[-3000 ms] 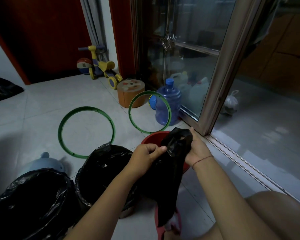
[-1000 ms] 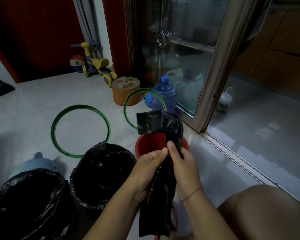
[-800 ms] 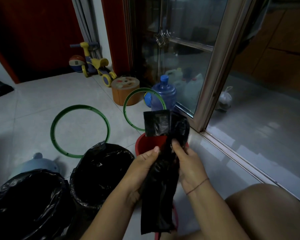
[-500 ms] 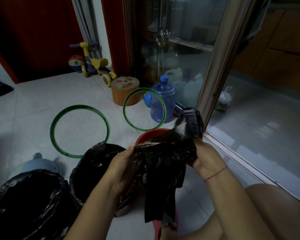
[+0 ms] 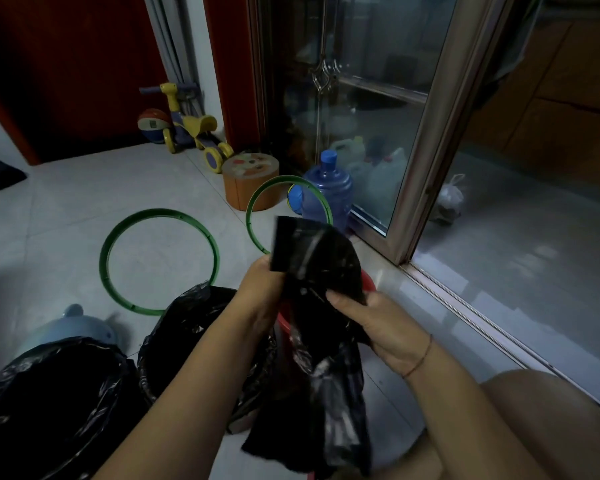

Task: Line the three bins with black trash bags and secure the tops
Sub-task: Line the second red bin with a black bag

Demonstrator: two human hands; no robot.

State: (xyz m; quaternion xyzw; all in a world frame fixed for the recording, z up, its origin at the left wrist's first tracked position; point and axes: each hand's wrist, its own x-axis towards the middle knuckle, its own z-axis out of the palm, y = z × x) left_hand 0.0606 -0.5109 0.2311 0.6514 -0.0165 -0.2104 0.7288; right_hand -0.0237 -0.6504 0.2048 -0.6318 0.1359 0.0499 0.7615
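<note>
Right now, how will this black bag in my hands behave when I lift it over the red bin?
Probably floppy: the black bag hangs limp and creased below the left hand and right hand. Likely very light, since a fingertip pinch holds it up. Its glossy film may slip.

I record three bins in a row along the near edge of the floor: the left bin [image 5: 49, 393], the middle bin [image 5: 201, 334] beside it on the right, and the third bin [image 5: 368, 282] further right, near the door frame [image 5: 426, 150]. A bag [image 5: 319, 306] hangs in front of the third bin, held between the left hand [image 5: 260, 296] and the right hand [image 5: 378, 323]. Behind the left and middle bins lies one ring [image 5: 160, 211]. A second ring [image 5: 252, 209] stands to its right, in front of a water bottle [image 5: 329, 192]. A round stool [image 5: 250, 178] sits behind that ring, and a ride-on toy [image 5: 191, 133] behind the stool.
</note>
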